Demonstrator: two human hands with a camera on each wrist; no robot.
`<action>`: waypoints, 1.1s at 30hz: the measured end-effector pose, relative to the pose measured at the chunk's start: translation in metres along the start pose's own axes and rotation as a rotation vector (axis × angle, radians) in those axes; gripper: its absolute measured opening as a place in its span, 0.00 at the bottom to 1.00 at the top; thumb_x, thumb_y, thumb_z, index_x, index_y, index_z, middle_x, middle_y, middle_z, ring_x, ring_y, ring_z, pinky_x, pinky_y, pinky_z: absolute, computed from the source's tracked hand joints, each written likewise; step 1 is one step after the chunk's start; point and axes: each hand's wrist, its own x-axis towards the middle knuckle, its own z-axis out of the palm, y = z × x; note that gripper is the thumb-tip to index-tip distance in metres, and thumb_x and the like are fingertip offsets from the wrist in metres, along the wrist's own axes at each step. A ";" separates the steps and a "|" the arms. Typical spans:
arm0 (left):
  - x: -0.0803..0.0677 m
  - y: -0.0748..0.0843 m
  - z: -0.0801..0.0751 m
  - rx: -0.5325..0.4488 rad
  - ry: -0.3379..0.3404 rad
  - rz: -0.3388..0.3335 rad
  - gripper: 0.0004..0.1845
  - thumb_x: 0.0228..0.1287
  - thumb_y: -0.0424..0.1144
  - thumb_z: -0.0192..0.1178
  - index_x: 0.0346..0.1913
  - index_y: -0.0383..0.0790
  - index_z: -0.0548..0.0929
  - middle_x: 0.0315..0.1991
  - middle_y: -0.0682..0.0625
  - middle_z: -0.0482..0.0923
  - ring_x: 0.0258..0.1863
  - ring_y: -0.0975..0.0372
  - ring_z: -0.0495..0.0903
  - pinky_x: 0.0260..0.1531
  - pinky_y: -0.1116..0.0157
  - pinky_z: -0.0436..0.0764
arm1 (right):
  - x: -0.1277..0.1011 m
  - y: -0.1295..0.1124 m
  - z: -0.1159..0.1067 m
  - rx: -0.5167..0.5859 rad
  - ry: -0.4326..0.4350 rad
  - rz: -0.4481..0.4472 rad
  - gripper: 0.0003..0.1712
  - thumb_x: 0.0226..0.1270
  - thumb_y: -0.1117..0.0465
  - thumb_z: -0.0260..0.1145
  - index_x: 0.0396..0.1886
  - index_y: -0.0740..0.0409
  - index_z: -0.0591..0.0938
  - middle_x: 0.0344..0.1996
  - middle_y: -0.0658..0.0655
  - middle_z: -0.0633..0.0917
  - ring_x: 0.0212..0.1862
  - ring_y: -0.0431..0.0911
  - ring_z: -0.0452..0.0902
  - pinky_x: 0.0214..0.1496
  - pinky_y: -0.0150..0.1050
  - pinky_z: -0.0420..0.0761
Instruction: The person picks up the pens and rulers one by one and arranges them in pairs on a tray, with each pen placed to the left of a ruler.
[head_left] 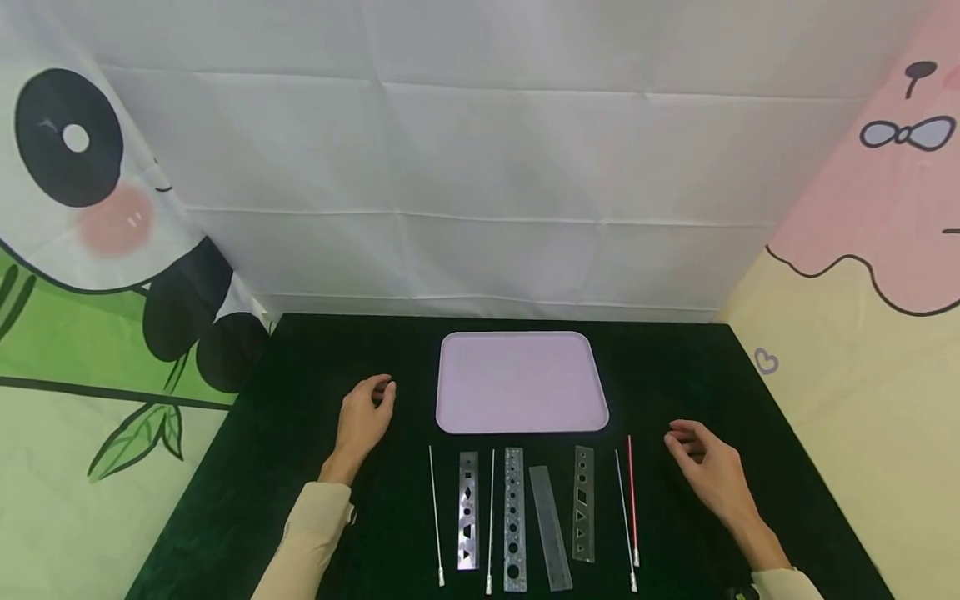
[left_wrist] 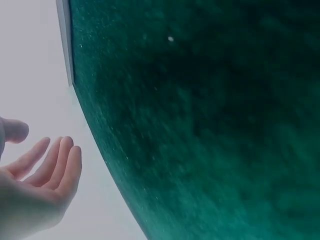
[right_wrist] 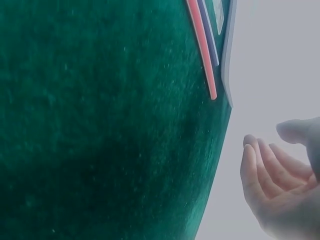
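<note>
My left hand (head_left: 365, 421) hovers left of a pale lilac tray (head_left: 521, 383), fingers loosely bent and holding nothing; the left wrist view shows the same hand (left_wrist: 45, 185) with thumb and fingers apart. To the right of the row of tools, my right hand (head_left: 708, 475) is likewise relaxed, its palm bare in the right wrist view. Nearest to it lies a thin red stick (head_left: 632, 500), beside a thin silver stick (head_left: 625, 517). Further left are a clear stencil ruler (head_left: 583, 546), a plain translucent ruler (head_left: 551, 529), and two more stencil rulers (head_left: 514, 500) with cut-out shapes.
Two other thin pale sticks (head_left: 436, 517) lie at the left of the row, one between the stencil rulers. Dark green cloth (head_left: 315, 350) covers the table. A white sheet (head_left: 487, 167) hangs behind, with cartoon-printed cloths on both sides.
</note>
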 end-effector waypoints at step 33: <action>0.018 0.015 0.051 -0.240 -0.056 -0.157 0.13 0.75 0.36 0.60 0.54 0.30 0.84 0.43 0.38 0.85 0.40 0.50 0.87 0.40 0.59 0.86 | -0.012 -0.049 0.030 0.160 -0.122 -0.020 0.12 0.72 0.65 0.69 0.52 0.62 0.84 0.42 0.56 0.88 0.37 0.43 0.85 0.38 0.33 0.83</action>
